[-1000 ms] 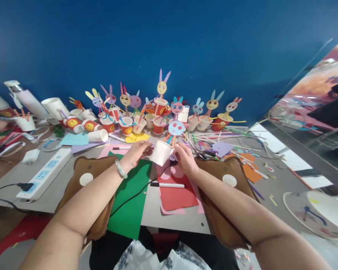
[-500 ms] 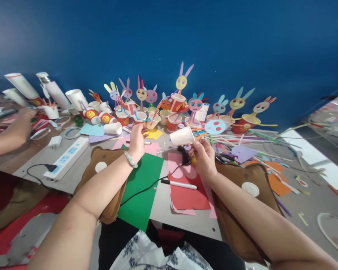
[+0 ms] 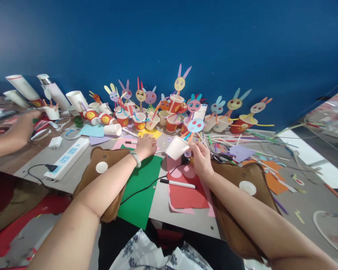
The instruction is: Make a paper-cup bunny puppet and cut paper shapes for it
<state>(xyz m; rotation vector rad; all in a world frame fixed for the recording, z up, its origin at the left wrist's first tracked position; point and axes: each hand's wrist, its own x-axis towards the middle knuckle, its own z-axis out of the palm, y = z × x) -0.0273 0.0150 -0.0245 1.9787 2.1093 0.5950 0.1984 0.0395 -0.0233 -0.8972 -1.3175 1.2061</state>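
In my right hand (image 3: 202, 160) is a white paper cup (image 3: 177, 147), tilted with its mouth up and to the right, gripped near its rim. A light-blue round paper face (image 3: 195, 126) with red eyes stands above the cup on orange pipe cleaners. My left hand (image 3: 146, 146) is palm down, low over the table beside yellow paper (image 3: 153, 134). Its fingers reach forward, a little apart, and partly cover a dark-capped marker (image 3: 130, 142). Whether they touch the marker is hidden. Just right of the fingertips lies a thin rod (image 3: 160, 152).
Several cups with paper rabbit figures (image 3: 180, 83) line the blue wall. Green paper (image 3: 142, 187), red paper (image 3: 188, 197) and a white marker (image 3: 180, 184) lie before me. Brown pouches (image 3: 246, 202) flank them. A power strip (image 3: 69, 157) and another person's arm (image 3: 11, 137) are left.
My left hand has lowered and shifted right over the marker. My right hand has turned the cup more upright, and the blue face has swung up and left.
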